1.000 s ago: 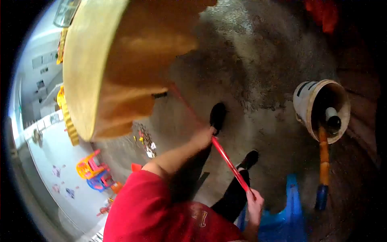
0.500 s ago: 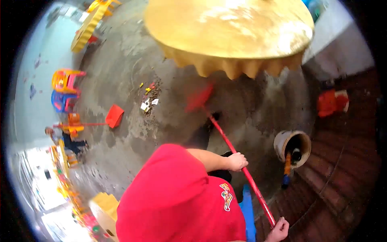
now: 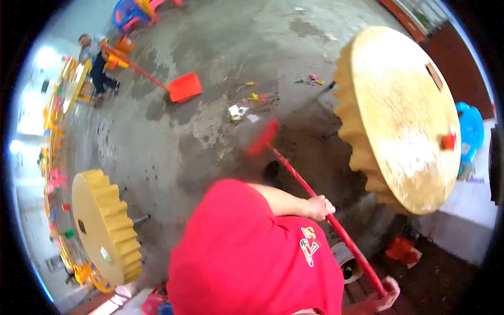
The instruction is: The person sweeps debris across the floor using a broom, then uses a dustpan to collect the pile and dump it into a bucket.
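My left hand point(image 3: 319, 208) is closed round the middle of a red broom point(image 3: 299, 181), with its arm reaching across in a red sleeve. Lower down, near the pole's end, my right hand point(image 3: 387, 295) is wrapped round the same pole. The red broom head point(image 3: 263, 139) is blurred and lies low over the grey floor. Just beyond it is scattered litter point(image 3: 239, 112) with white paper scraps, yellow bits and dark crumbs. A red long-handled dustpan point(image 3: 185, 88) rests on the floor farther left.
A round yellow table point(image 3: 399, 115) with a scalloped edge stands at right, another yellow table point(image 3: 102, 226) at left. A pale bucket point(image 3: 350, 262) is partly hidden by my shirt. A seated person point(image 3: 97, 63) is at far left, near stacked blue chairs point(image 3: 128, 14). More litter point(image 3: 314, 79) lies by the right table.
My view has turned, so the yellow table now sits at right and the left table is in full view. The broom head appears nearer the litter. Both hands keep their hold on the pole.
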